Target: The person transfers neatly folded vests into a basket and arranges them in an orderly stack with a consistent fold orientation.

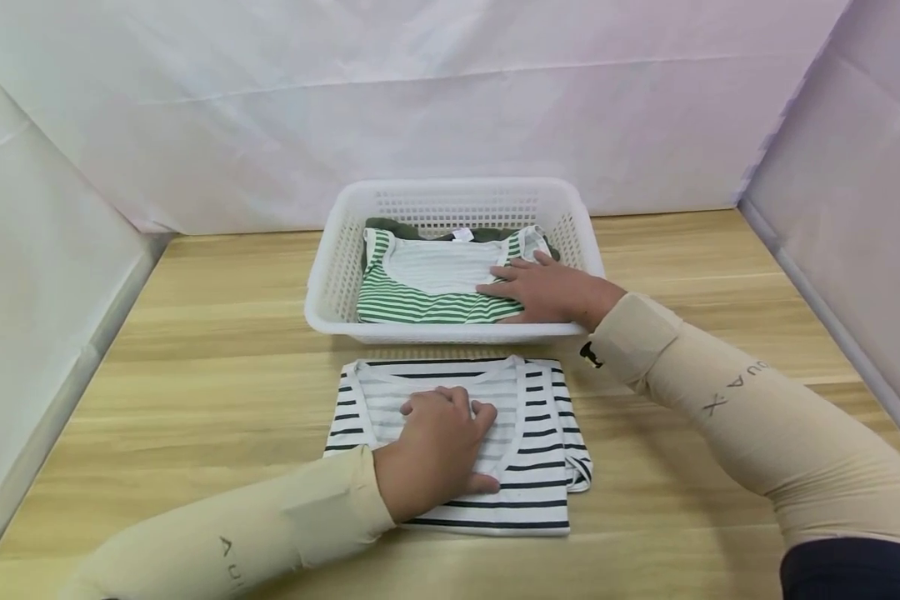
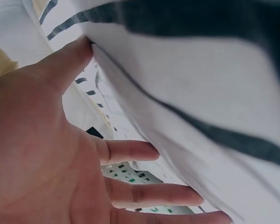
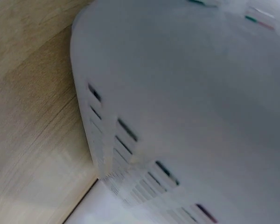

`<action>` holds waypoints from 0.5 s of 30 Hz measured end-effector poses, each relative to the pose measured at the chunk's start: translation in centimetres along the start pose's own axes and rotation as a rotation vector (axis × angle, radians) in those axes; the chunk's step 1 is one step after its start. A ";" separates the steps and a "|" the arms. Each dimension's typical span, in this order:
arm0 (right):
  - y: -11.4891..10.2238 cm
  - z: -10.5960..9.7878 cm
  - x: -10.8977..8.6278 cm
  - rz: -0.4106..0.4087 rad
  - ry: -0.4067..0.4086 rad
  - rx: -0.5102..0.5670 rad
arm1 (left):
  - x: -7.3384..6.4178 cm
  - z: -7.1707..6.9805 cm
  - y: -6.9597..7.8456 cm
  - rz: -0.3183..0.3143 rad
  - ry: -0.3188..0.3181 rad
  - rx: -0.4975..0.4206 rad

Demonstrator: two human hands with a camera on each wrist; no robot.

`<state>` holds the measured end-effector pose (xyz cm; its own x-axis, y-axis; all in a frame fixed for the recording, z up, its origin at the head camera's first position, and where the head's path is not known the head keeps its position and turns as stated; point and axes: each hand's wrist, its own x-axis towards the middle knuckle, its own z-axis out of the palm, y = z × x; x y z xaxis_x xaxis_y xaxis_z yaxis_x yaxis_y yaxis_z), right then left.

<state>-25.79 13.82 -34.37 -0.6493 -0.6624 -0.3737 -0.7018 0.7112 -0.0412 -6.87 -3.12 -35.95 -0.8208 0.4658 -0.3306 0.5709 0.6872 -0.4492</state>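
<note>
A folded white shirt with black stripes point(image 1: 495, 504) lies on the table in front of the basket. My left hand point(image 1: 435, 450) rests on its neckline, fingers spread and a little bent. In the left wrist view, the thumb and the extended fingers point(image 2: 130, 151) touch the striped cloth point(image 2: 186, 74). Inside the white plastic basket point(image 1: 450, 333) is a folded green-and-white striped shirt point(image 1: 420, 304). My right hand point(image 1: 543, 292) lies flat on that shirt's right side, fingers spread. The right wrist view holds only the basket's outer wall point(image 3: 177, 102); the hand is out of sight there.
Dark green cloth point(image 1: 393, 227) shows behind the green-striped shirt in the basket. White sheeting point(image 1: 450, 100) hangs behind the wooden table point(image 1: 217, 350), with more white panels at left and right.
</note>
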 end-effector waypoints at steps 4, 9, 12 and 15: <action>0.2 0.0 -0.2 -0.006 0.011 0.003 | 0.9 -0.8 0.6 0.007 -0.035 -0.019; 0.3 0.0 -0.4 -0.032 0.022 0.007 | 1.2 -1.3 0.6 0.021 -0.066 -0.076; 0.2 -0.1 -0.3 -0.031 0.024 0.005 | 0.9 -1.0 -0.3 0.053 -0.043 -0.131; 0.1 -0.1 -0.2 -0.026 0.049 0.042 | 0.3 -0.4 -1.6 0.076 0.015 -0.219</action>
<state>-25.80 13.99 -34.22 -0.6451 -0.6911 -0.3259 -0.7068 0.7018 -0.0893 -8.08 -3.84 -34.98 -0.7768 0.5276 -0.3437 0.6147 0.7538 -0.2323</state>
